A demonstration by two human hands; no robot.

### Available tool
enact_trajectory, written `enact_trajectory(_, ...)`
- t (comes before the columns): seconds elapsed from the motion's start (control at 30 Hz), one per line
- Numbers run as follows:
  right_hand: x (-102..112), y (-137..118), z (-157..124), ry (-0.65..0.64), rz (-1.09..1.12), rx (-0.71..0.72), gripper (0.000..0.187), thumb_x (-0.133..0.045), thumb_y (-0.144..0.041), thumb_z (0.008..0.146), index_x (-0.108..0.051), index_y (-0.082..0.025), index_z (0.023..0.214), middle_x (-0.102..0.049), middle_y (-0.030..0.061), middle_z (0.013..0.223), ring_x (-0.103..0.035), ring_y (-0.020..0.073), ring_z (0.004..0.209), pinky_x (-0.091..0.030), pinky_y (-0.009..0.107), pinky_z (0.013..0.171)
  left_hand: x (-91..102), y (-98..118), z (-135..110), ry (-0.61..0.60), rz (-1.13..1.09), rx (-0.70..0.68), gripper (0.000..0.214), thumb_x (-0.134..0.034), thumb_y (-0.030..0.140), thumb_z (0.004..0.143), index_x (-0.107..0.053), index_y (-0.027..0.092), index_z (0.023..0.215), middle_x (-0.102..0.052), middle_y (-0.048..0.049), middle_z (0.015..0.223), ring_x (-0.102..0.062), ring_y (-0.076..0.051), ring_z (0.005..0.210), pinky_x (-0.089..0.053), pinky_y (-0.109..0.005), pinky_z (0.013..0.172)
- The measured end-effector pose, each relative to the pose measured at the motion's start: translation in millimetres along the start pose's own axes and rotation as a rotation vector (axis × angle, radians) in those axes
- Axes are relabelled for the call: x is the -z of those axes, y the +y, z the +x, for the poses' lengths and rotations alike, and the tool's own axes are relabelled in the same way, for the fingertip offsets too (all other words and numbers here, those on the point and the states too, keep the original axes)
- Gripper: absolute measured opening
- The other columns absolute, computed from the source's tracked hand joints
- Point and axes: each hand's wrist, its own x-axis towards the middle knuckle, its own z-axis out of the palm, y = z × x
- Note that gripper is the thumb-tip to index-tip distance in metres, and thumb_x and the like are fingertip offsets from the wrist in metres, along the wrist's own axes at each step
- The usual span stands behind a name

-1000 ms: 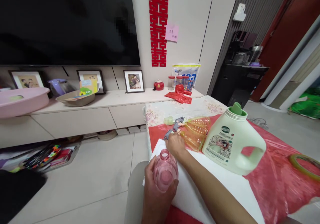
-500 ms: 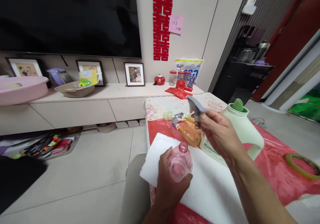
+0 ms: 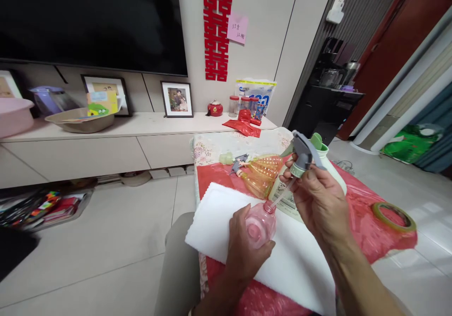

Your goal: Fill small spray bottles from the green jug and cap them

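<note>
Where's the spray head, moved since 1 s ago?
Yes. The spray head left the red cloth by the orange bottles; right hand holds it before the green jug, tube at the pink bottle's mouth.

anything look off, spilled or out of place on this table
No spill shows. Orange bottles lie on their sides on the red sheet, with a loose spray head beside them. The pink bottle in the left hand is uncapped; the right hand holds a grey spray head with its tube at the bottle's mouth.
</note>
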Motion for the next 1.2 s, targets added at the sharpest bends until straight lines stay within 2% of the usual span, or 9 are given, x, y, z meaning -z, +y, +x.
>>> enact_trajectory(0.23,25,47,-21,-0.07,-0.086,-0.139,0.029,-0.072,-0.044,0.086,-0.069,-0.03,0.111,-0.071,0.002,0.108,-0.065,0.0213,0.099,-0.051,0.043,0.096,2.7,3,2,-0.024,0.038,0.0,0.083,-0.071,0.015,0.053,-0.043,0.02,0.131,-0.057,-0.0111,0.122,-0.057,-0.033,0.115,-0.048,-0.053,0.102)
enact_trajectory(0.5,52,73,-45,-0.148,-0.165,-0.254,0.033,-0.068,-0.044,0.089,-0.068,-0.03,0.12,-0.07,0.0053,0.119,-0.062,0.0227,0.108,-0.047,0.039,0.098,3.7,3,4,-0.055,0.022,-0.011,0.081,-0.07,0.015,0.054,-0.043,0.019,0.13,-0.057,-0.0126,0.124,-0.056,-0.034,0.116,-0.047,-0.054,0.102)
enact_trajectory(0.7,55,76,-48,-0.161,-0.2,-0.257,0.035,-0.068,-0.046,0.089,-0.067,-0.029,0.12,-0.067,0.0059,0.126,-0.06,0.0253,0.114,-0.043,0.044,0.106,2.1,-3,3,-0.061,0.038,-0.063,0.085,-0.072,0.015,0.054,-0.04,0.02,0.133,-0.057,-0.0129,0.125,-0.056,-0.033,0.114,-0.047,-0.054,0.101)
enact_trajectory(0.83,57,73,-46,-0.194,-0.24,-0.247,0.032,-0.067,-0.044,0.09,-0.068,-0.03,0.119,-0.066,0.0047,0.127,-0.057,0.0249,0.12,-0.043,0.041,0.104,1.6,-6,2,-0.057,0.047,-0.091,0.086,-0.074,0.016,0.054,-0.041,0.019,0.133,-0.058,-0.0138,0.126,-0.057,-0.034,0.115,-0.048,-0.054,0.101)
enact_trajectory(0.97,61,73,-47,-0.251,-0.281,-0.259,0.03,-0.068,-0.04,0.091,-0.068,-0.031,0.119,-0.067,0.0045,0.124,-0.059,0.0242,0.116,-0.044,0.04,0.104,2.4,-7,2,-0.058,0.039,-0.088,0.085,-0.075,0.017,0.055,-0.043,0.019,0.134,-0.058,-0.0138,0.127,-0.057,-0.034,0.115,-0.048,-0.053,0.101)
enact_trajectory(1.2,62,74,-48,-0.272,-0.277,-0.256,0.031,-0.067,-0.039,0.092,-0.068,-0.032,0.122,-0.068,0.0036,0.124,-0.06,0.0222,0.115,-0.047,0.035,0.101,0.5,-7,1,-0.068,0.03,-0.064,0.087,-0.075,0.016,0.054,-0.042,0.02,0.134,-0.057,-0.0135,0.128,-0.056,-0.035,0.119,-0.045,-0.055,0.105)
